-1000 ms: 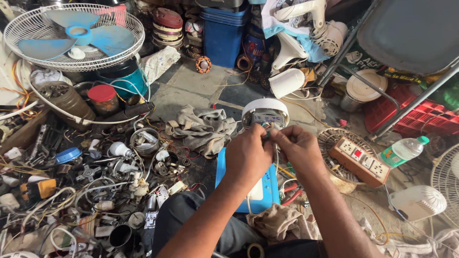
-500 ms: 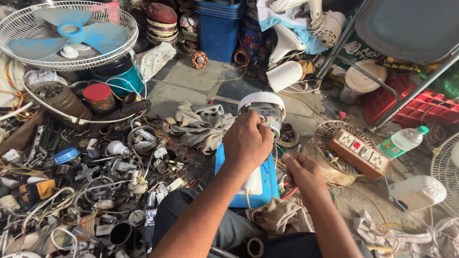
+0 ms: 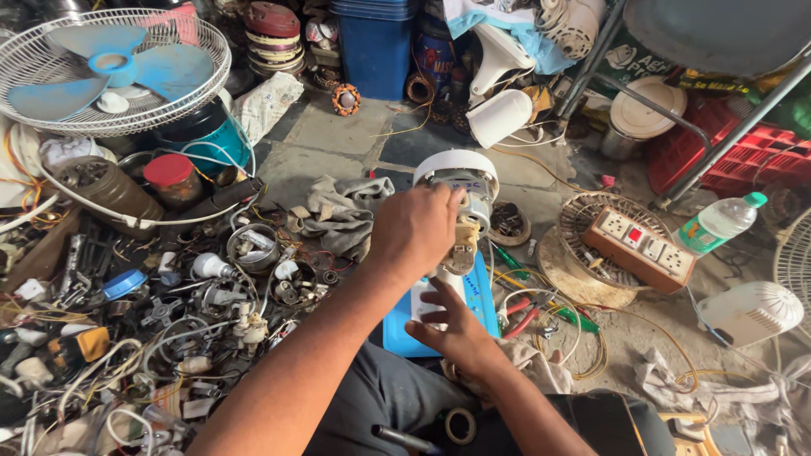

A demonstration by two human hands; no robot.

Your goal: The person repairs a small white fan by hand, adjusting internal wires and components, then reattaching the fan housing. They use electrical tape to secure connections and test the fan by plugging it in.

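Note:
A white fan motor housing (image 3: 460, 181) with its metal motor exposed stands upright on a blue base (image 3: 481, 304) in front of me. My left hand (image 3: 414, 228) is closed around the motor's upper body. My right hand (image 3: 452, 325) sits lower, fingers spread against the white neck and the blue base under the motor. A yellowed plastic part hangs from the motor between my two hands.
Left of me lies a heap of wires, small motor parts and sockets (image 3: 169, 312). A white fan guard with blue blades (image 3: 101, 67) is at far left. A power strip (image 3: 646, 249) rests on a round grille, with a plastic bottle (image 3: 718, 224), pliers (image 3: 524, 317) and rags nearby.
My right hand has dropped from the top of the motor down to its base. My left hand has stayed gripping the motor.

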